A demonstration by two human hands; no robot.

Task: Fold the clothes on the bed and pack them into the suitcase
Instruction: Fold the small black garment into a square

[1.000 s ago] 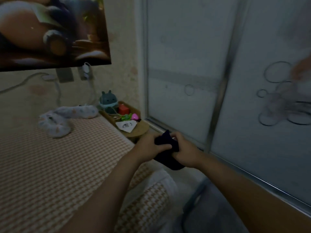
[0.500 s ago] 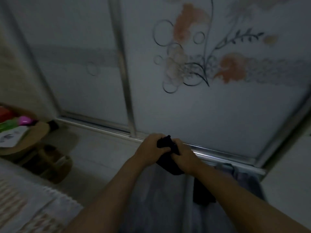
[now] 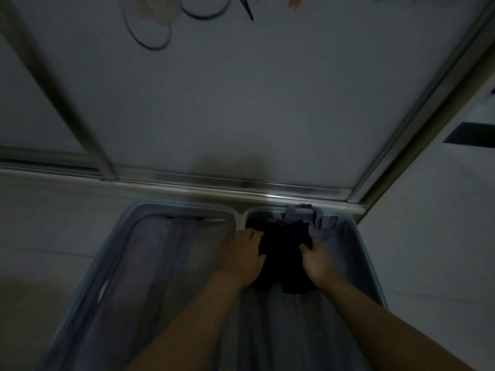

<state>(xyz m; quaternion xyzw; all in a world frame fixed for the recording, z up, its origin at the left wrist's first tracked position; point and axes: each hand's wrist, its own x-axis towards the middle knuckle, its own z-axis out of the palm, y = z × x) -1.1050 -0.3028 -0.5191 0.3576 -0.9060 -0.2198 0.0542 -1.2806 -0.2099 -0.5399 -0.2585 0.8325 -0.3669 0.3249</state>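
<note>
Item: grey-blue hard-shell suitcase [image 3: 184,207], lying open on a pale tiled floor [image 3: 53,223], both halves side by side; the near ends are cut off by the lower frame edge and by the forearms. Contents, right half: one dark cloth garment [image 3: 285,250] at the far end, resting on grey lining; in the dim, blurred light its kind, folds and exact colour cannot be made out, and its side edges are covered by the hands. Left hand [image 3: 245,253]: palm down, fingers extended and lying flat against the garment's left edge, at the divide between the halves. Right hand [image 3: 317,259]: fingers bent into the garment's right edge, thumb on top, gripping the cloth as far as can be told. Left half: grey zipped lining panel [image 3: 160,250], whatever lies beneath it hidden. Far rim of right half: loose grey fabric straps [image 3: 297,210], draped over the edge. Behind, just beside the case: metal floor track [image 3: 241,184] and frosted sliding door panel [image 3: 241,103], its printed line decoration cropped at the top.
</note>
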